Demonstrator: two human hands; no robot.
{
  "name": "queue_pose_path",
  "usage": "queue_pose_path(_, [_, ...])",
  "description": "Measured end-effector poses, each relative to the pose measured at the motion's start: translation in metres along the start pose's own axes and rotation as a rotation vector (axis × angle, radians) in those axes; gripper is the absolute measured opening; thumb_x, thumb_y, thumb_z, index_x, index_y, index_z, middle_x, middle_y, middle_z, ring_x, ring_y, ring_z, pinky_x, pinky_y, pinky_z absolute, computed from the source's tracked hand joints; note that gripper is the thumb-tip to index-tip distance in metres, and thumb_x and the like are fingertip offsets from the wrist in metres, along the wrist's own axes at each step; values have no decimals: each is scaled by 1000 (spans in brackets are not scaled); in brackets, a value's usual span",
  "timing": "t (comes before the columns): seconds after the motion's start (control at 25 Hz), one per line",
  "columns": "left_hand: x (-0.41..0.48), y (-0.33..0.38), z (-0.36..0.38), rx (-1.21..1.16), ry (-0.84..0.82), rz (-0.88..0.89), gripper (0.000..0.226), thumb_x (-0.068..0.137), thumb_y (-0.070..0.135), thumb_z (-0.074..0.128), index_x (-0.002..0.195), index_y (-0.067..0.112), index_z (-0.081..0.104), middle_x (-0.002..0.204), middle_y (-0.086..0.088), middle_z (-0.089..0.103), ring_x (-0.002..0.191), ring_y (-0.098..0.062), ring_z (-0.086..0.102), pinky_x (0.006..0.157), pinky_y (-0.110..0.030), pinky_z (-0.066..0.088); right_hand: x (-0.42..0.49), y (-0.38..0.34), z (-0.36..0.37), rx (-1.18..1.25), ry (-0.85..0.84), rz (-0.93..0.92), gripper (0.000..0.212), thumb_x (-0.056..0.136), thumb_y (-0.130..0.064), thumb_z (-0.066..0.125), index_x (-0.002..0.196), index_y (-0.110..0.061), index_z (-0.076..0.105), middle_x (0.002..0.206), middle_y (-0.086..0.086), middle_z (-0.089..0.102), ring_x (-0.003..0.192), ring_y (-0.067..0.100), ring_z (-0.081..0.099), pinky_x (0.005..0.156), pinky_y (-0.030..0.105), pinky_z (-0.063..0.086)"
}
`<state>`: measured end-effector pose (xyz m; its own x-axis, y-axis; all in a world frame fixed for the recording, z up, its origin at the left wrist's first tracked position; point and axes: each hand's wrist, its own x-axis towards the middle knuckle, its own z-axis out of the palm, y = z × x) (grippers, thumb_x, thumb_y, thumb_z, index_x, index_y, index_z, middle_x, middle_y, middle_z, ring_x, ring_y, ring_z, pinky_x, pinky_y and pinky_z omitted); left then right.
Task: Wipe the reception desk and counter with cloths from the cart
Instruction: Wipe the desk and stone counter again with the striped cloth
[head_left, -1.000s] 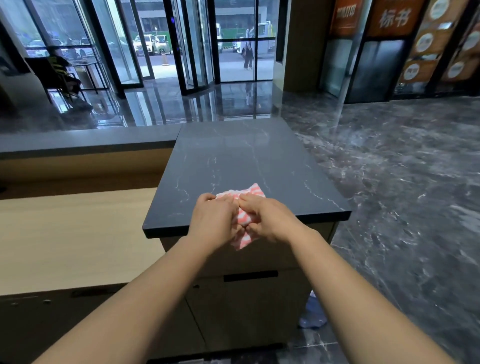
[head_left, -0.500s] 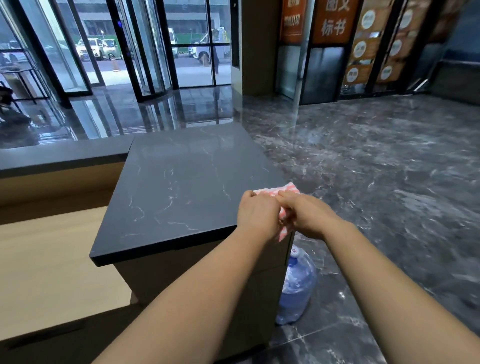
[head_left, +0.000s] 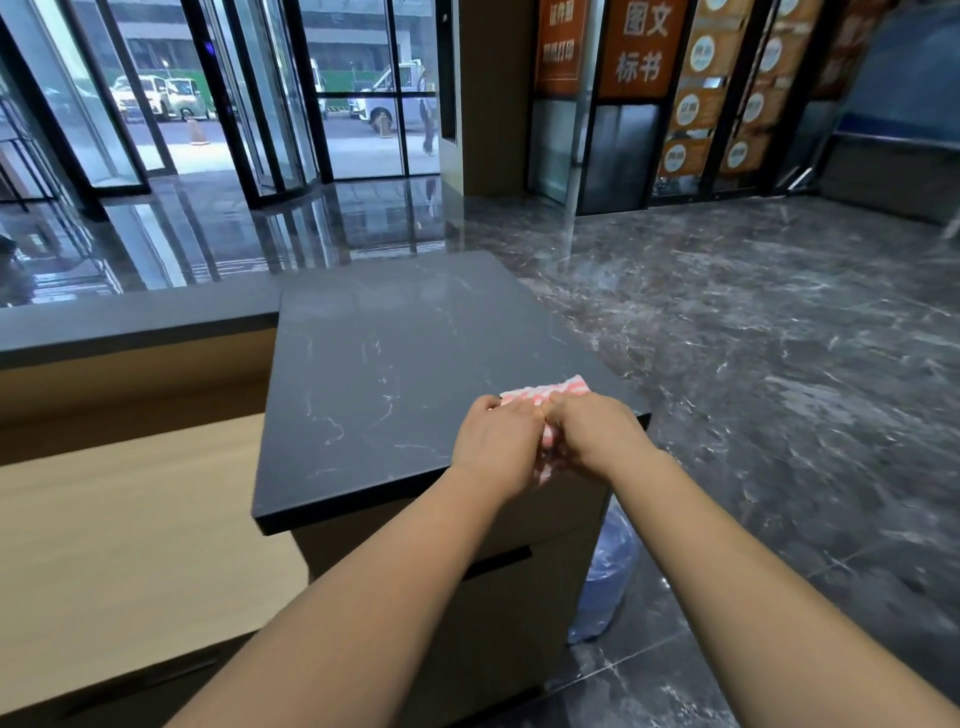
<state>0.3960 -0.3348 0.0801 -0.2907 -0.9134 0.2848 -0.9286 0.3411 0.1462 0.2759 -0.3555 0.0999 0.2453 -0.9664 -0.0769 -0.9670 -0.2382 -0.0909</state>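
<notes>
View from a head-worn camera looking down two bare forearms at a dark, white-veined stone counter (head_left: 374, 374) in a lobby. Both hands meet at the counter's near right corner, on top of a pink-and-white striped cloth (head_left: 550, 391). The left hand (head_left: 496, 441) and right hand (head_left: 592, 439) sit side by side, thumbs almost touching. Their fingers (head_left: 488, 404) are bent down over the cloth and grip it against the stone.

The far edge of the cloth lies flat on the counter just beyond the fingertips. A bunched part shows between the two hands and hangs at the counter's front edge. Two hands on one small cloth probably spread the pressure and keep it from slipping while it is pushed across the stone. The position at the corner suggests that an edge strip is being wiped.

To the left, a lower pale wooden desk surface (head_left: 130, 545) joins the counter; it looks like the next area to wipe. A large blue water bottle (head_left: 605, 587) stands on the glossy marble floor (head_left: 753, 364) beside the counter's base, below the right forearm. Glass entrance doors (head_left: 270, 104) lie beyond. No cart is in view.
</notes>
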Motion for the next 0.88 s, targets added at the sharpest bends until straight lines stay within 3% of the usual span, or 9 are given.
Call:
queue_pose_path(0.2, [-53, -56, -25, -49, -41, 0, 24, 93, 17, 51, 113, 13, 62, 116, -4, 64, 115, -25, 51, 100, -33, 31, -16, -78, 2, 28, -30, 1, 16, 84, -19, 64, 99, -20, 70, 102, 6, 62, 91, 27, 61, 68, 25, 37])
queue_pose_path(0.32, [-86, -86, -43, -41, -30, -27, 12, 90, 27, 55, 95, 19, 61, 103, 0, 66, 106, -21, 54, 97, -27, 30, -20, -123, 5, 25, -58, 0, 24, 88, -18, 64, 111, -16, 66, 115, 6, 65, 104, 25, 62, 72, 27, 42])
queue_pose_path(0.4, [-106, -106, -51, 4, -6, -24, 14, 85, 34, 60, 93, 23, 61, 101, 3, 66, 107, -20, 53, 94, -25, 34, -26, -151, 6, 26, -60, -16, 26, 89, -20, 64, 115, -15, 64, 120, 6, 62, 109, 23, 59, 73, 27, 41])
queue_pose_path(0.56, [-137, -137, -66, 15, -11, -74, 15, 85, 38, 62, 93, 25, 64, 101, 6, 68, 110, -20, 49, 84, -21, 33, -39, -196, 15, 31, 1, -51, 22, 88, -23, 65, 110, -17, 68, 112, 4, 62, 109, 20, 58, 72, 25, 38])
queue_pose_path(0.76, [-173, -174, -78, 35, -49, -144, 11, 87, 37, 57, 82, 28, 63, 89, 6, 70, 108, -18, 51, 103, -30, 34, -47, -249, 20, -12, -30, -113, 30, 92, -25, 63, 122, -25, 60, 121, 2, 57, 111, 23, 55, 75, 24, 39])
queue_pose_path(0.88, [-180, -185, -96, 139, -145, -172, 23, 90, 43, 56, 79, 25, 65, 80, 5, 69, 90, -18, 58, 104, -31, 31, -48, -271, 18, 11, -124, -155, 36, 92, -29, 62, 125, -35, 50, 126, 0, 47, 111, 24, 50, 80, 28, 42])
